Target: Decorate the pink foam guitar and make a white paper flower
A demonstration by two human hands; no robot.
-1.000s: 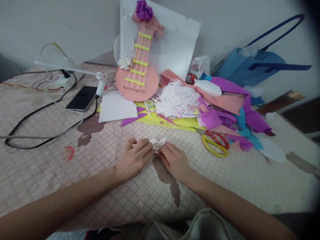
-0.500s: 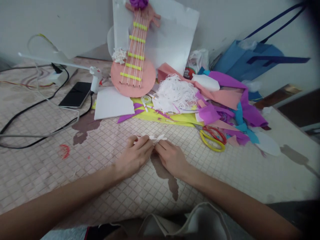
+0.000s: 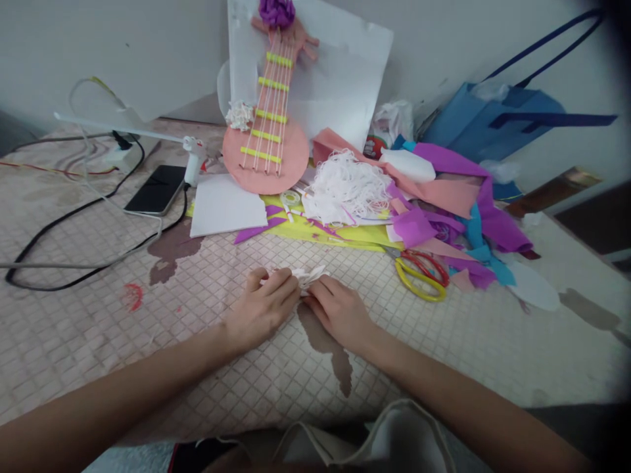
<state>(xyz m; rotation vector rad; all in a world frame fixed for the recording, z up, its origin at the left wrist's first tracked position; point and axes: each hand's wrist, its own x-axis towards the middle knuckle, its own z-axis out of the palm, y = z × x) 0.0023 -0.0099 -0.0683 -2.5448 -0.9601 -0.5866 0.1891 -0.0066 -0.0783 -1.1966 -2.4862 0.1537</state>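
Note:
Near the middle of the patterned tabletop, my left hand is closed on a small crumpled white paper piece. My right hand pinches the same piece from its right side, the fingertips of both hands almost touching. Part of the paper sticks out beyond the fingers; the rest is hidden under them. Behind the hands stands a pink paper guitar with yellow bars and white strings, leaning on a white board. A white crumpled flower sits at its left edge and a purple one at its top.
Scissors with red and yellow handles lie right of my hands. Behind are a white string heap and coloured paper scraps. Left are a glue gun, a phone, cables and a white sheet. A blue bag stands back right.
The view has shifted slightly, so the background things appear a little further right and lower. Both hands stay on the white paper, with their fingers only slightly moved.

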